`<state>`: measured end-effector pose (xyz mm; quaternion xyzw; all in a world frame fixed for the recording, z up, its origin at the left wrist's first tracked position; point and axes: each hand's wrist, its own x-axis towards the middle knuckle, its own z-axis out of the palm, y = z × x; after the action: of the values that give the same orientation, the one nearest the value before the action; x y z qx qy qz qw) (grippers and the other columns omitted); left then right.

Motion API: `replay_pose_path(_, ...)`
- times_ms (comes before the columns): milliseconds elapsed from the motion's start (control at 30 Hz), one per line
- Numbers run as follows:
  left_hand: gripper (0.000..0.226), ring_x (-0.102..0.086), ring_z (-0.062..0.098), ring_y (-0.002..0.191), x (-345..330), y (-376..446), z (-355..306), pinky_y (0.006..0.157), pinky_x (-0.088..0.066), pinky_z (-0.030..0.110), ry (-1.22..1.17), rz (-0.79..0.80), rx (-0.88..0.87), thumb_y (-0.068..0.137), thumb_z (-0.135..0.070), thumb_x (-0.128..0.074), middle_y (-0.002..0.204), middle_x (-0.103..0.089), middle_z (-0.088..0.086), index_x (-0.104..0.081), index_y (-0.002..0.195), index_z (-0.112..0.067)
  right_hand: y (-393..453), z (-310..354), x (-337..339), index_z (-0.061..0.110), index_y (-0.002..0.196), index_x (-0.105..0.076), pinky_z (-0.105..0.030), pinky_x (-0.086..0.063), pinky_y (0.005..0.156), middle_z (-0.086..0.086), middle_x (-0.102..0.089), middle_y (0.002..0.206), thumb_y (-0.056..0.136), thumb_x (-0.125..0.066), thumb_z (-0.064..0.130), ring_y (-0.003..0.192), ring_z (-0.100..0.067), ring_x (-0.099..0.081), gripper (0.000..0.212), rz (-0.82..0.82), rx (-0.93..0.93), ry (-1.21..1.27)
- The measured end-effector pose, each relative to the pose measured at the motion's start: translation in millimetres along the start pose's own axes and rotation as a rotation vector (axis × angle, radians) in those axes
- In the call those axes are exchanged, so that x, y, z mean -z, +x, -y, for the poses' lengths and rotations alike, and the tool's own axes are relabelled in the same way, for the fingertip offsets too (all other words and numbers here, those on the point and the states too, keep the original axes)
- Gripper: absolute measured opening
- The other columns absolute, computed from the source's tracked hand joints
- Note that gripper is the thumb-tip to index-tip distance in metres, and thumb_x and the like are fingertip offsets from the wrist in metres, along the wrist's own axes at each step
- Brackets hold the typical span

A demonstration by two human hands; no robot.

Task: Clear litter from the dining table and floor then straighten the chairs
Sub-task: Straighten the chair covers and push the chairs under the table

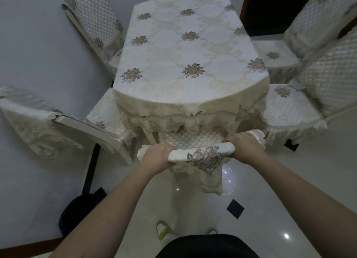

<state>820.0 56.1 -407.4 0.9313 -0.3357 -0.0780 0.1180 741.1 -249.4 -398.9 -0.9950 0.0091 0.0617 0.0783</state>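
Both hands are clenching the chair top rail: left hand at one end, right hand at the other, an even grip for steering it square. Its seat is sitting tucked under the near end of the desk. No litter is showing on the desk. Left of the desk, a chair is standing skewed, cover slipping. Right of it, two chairs are crowding close. A dark bin is sitting near-left.
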Motion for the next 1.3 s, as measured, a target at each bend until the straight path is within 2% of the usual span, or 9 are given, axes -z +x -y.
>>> replay_pose_path(200,0.035,-0.066,0.022,0.088,6.6,1.2,-3.5,0.066,-0.047,0.031,0.019,0.101,0.063,0.073,-0.042,-0.070,0.093,-0.072,-0.003,-0.066,0.108,-0.038,-4.6,5.2,9.5,0.034,0.097,-0.068,-0.031,-0.035,0.071,0.007,-0.069,0.092,0.073,-0.070,0.042,0.090,-0.020,-0.061,0.025,0.025,-0.002,-0.006)
replay_pose_path(300,0.030,-0.066,0.020,0.084,13.9,-2.3,-10.9,0.061,-0.041,0.028,-0.011,0.105,0.101,0.074,-0.040,-0.073,0.089,-0.072,-0.003,-0.070,0.103,-0.033,-7.0,9.2,16.3,0.033,0.092,-0.066,-0.030,-0.032,0.070,0.007,-0.068,0.093,0.076,-0.065,0.030,0.090,-0.020,-0.061,0.016,0.064,-0.018,-0.026)
replay_pose_path(433,0.032,-0.066,0.018,0.082,17.9,-12.1,-16.8,0.065,-0.048,0.030,-0.012,0.097,0.130,0.073,-0.042,-0.076,0.087,-0.073,-0.003,-0.072,0.103,-0.033,-13.2,15.4,20.9,0.032,0.093,-0.066,-0.030,-0.041,0.067,0.006,-0.068,0.094,0.077,-0.058,0.016,0.089,-0.020,-0.063,0.024,0.141,-0.037,-0.099)
replay_pose_path(567,0.025,-0.065,0.021,0.080,17.1,-29.0,-17.1,0.062,-0.044,0.030,0.023,0.097,0.098,0.073,-0.042,-0.074,0.085,-0.072,-0.002,-0.071,0.095,-0.030,-33.0,25.0,22.3,0.029,0.085,-0.063,-0.029,-0.042,0.063,0.009,-0.064,0.085,0.075,-0.055,0.009,0.085,-0.017,-0.063,0.024,0.175,-0.036,-0.070)
replay_pose_path(667,0.020,-0.065,0.020,0.081,12.2,-44.5,-18.6,0.061,-0.043,0.030,0.077,0.094,0.072,0.075,-0.041,-0.070,0.085,-0.072,-0.003,-0.070,0.092,-0.030,-53.1,27.4,14.7,0.029,0.089,-0.064,-0.029,-0.041,0.065,0.009,-0.064,0.086,0.074,-0.055,0.009,0.086,-0.016,-0.061,0.027,0.131,-0.003,-0.055)
replay_pose_path(800,0.022,-0.064,0.017,0.087,10.1,-50.3,-24.1,0.061,-0.037,0.029,0.127,0.130,0.046,0.079,-0.038,-0.066,0.090,-0.070,-0.006,-0.070,0.099,-0.031,-61.1,22.8,1.6,0.035,0.103,-0.064,-0.031,-0.033,0.074,0.009,-0.064,0.096,0.076,-0.058,0.014,0.096,-0.018,-0.057,0.035,0.094,0.018,-0.011)
replay_pose_path(967,0.022,-0.066,0.022,0.076,6.4,-52.2,-21.4,0.055,-0.035,0.028,0.064,-0.008,-0.003,0.069,-0.039,-0.072,0.079,-0.070,-0.003,-0.073,0.089,-0.029,-58.7,20.1,-2.1,0.040,0.114,-0.061,-0.035,-0.035,0.088,0.012,-0.062,0.110,0.080,-0.060,0.020,0.106,-0.018,-0.053,0.039,0.096,0.020,0.039)
replay_pose_path(1067,0.024,-0.067,0.025,0.074,9.8,-44.6,-19.8,0.056,-0.042,0.030,0.044,-0.050,0.010,0.066,-0.037,-0.075,0.076,-0.071,0.000,-0.074,0.088,-0.028,-49.7,20.6,1.1,0.041,0.113,-0.061,-0.035,-0.035,0.086,0.012,-0.064,0.110,0.081,-0.057,0.021,0.104,-0.017,-0.055,0.038,0.087,0.006,0.055)
replay_pose_path(1300,0.029,-0.065,0.021,0.084,7.9,-35.3,-13.5,0.065,-0.048,0.033,0.026,0.047,0.077,0.070,-0.039,-0.073,0.086,-0.071,-0.003,-0.072,0.098,-0.032,-42.0,24.4,1.9,0.039,0.108,-0.062,-0.033,-0.034,0.081,0.010,-0.065,0.103,0.077,-0.059,0.023,0.097,-0.018,-0.057,0.035,0.077,-0.023,0.031)
